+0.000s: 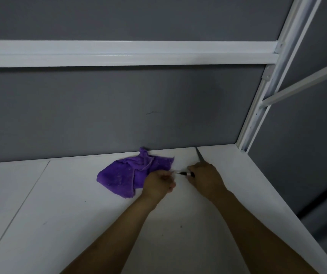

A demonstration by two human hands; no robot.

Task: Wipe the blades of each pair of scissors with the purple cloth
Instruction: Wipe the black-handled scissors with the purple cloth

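Left hand [158, 184] and right hand [206, 178] grip scissors [183, 173] at white table [79, 214], grey wall [119, 115] behind.

The cloth [123, 175] lies on the counter [50, 214], left of my left hand [157, 184]; scissors [184, 173], I think, between it and my right hand [206, 178].

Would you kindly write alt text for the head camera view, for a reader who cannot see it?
A right hand grips scissors on a white table, their grey blade pointing toward the wall; the left hand, fingers curled, lies beside a crumpled purple cloth.
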